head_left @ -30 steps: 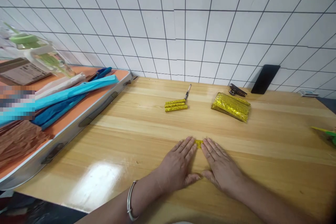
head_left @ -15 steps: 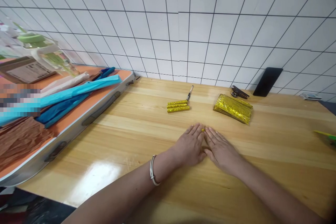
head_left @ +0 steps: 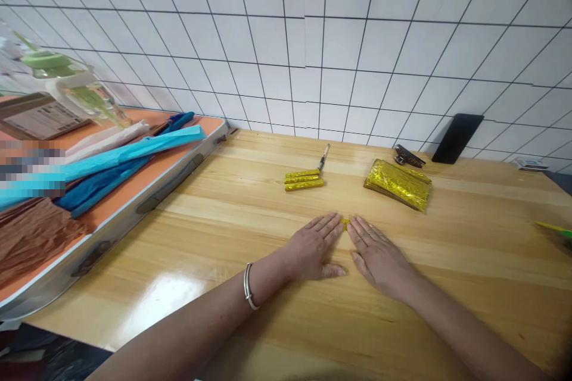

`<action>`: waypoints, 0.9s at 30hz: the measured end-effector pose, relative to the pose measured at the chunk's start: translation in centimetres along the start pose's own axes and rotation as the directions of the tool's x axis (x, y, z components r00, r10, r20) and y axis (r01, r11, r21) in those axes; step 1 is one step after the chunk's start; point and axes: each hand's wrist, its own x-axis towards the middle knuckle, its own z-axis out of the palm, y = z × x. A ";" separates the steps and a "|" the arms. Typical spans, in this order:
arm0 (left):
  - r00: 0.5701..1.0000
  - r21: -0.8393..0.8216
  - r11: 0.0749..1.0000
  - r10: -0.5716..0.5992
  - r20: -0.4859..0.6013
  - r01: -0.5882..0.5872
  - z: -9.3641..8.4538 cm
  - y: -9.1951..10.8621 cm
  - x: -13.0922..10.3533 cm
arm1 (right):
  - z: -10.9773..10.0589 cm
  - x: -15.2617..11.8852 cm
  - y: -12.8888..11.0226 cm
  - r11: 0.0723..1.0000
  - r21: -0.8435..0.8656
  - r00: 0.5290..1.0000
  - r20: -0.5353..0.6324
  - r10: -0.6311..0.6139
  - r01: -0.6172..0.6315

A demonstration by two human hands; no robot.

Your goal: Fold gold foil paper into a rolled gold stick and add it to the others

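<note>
My left hand [head_left: 314, 246] lies flat on the wooden table, its fingers stretched out over a small gold foil piece [head_left: 345, 224]. Opposite it, my right hand [head_left: 379, 256] also rests flat, with its fingertips on the other end of the foil. Only a short stretch of the gold shows between the hands; the rest is hidden under the fingers. Beyond them lie several narrow gold foil strips [head_left: 304, 180], side by side. Farther right is a stack of gold foil sheets [head_left: 397, 183].
A pen [head_left: 324, 156] lies behind the strips. Near the wall are a dark hair clip [head_left: 409, 156] and a leaning black phone [head_left: 458, 138]. At left, an orange-topped case [head_left: 214, 131] bears crepe paper [head_left: 179, 140], a cardboard box [head_left: 40, 116] and a bottle [head_left: 78, 83].
My left hand has shifted a little left, its thumb now apart from my right hand. More of the gold foil shows between my fingers.
</note>
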 end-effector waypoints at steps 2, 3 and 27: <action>1.000 0.016 1.000 -0.019 -0.007 0.019 -0.1 0.0 -0.3 | 0.0 0.0 -0.1 1.000 -0.005 1.000 -0.001 0.005 -0.005; 0.999 0.025 0.999 -0.033 -0.013 0.034 -0.1 0.1 -0.4 | 0.0 0.0 -0.1 1.000 -0.008 1.000 -0.004 0.009 -0.009; 0.990 0.049 0.994 -0.095 -0.105 0.101 1.0 1.6 -0.2 | 0.9 8.1 -3.9 0.864 0.502 0.984 -0.130 0.122 -0.041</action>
